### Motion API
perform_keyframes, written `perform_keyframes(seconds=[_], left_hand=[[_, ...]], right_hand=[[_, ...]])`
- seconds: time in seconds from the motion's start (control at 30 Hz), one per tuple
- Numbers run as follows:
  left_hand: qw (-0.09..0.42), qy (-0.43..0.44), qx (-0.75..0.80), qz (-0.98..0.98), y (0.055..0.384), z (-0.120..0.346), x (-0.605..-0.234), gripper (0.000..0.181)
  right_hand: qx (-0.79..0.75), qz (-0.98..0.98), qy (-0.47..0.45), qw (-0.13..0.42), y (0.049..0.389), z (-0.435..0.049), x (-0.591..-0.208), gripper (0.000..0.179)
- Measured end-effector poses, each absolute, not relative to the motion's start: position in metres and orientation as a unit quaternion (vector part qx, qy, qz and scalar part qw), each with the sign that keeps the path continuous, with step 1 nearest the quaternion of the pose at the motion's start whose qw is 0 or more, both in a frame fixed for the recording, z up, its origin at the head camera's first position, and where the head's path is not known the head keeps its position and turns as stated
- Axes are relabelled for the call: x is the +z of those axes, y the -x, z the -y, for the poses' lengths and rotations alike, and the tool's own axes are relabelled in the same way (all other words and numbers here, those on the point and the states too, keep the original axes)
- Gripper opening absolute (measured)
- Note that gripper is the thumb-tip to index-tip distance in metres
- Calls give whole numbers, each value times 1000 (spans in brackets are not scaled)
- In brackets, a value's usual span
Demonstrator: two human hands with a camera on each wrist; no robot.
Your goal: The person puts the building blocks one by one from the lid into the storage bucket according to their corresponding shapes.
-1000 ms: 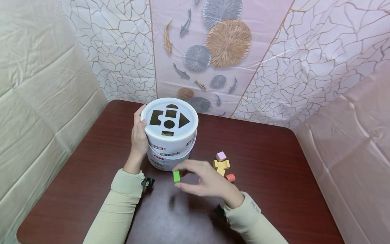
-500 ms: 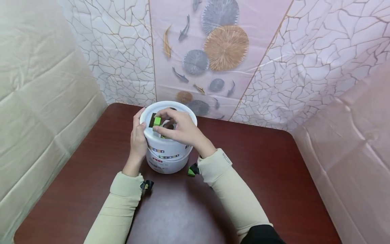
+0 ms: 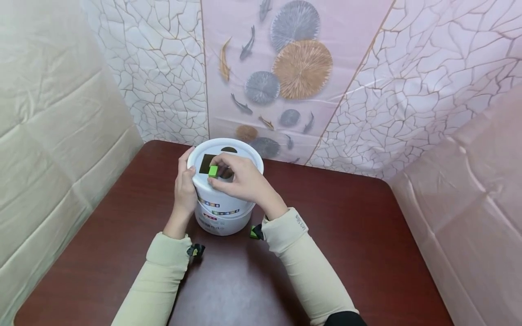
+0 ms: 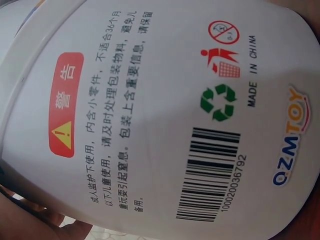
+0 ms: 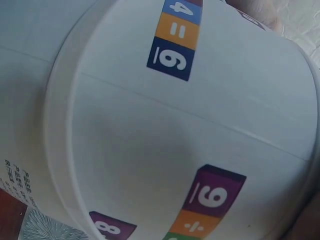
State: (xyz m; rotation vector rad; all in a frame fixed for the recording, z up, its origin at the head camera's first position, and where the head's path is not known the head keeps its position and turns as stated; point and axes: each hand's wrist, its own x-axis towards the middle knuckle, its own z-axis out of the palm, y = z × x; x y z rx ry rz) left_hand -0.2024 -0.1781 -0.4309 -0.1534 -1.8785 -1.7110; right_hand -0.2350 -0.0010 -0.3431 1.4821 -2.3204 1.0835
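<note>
A white toy bucket (image 3: 224, 225) stands on the table, its white lid (image 3: 199, 157) cut with shaped holes. My left hand (image 3: 185, 185) grips the bucket's left side near the top, its thumb at the lid's rim. In the left wrist view, fingers (image 4: 70, 228) reach round behind the printed wall. My right hand (image 3: 242, 179) is over the lid, pinching a small green block (image 3: 213, 171) between thumb and fingers. The block is close over the near left part of the lid, and the hand hides several of the holes. The right wrist view shows the bucket's wall with coloured number labels.
The dark red-brown table (image 3: 326, 217) surrounds the bucket. A bit of green (image 3: 254, 232) shows beside the black device at my right cuff. The loose blocks seen earlier on the right are hidden behind my right arm. Fabric walls stand at the back and sides.
My right hand has carried the green block from in front of the bucket up over the lid, then slightly towards me. My left hand keeps its hold on the bucket.
</note>
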Motion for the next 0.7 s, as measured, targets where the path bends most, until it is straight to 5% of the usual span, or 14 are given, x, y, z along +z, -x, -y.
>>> perform_keyframes(seconds=[0.7], left_hand=[[303,74,-649,693,200,175,-430,56]], right_hand=[[334,781,-516,113,232,-3,-342,38]])
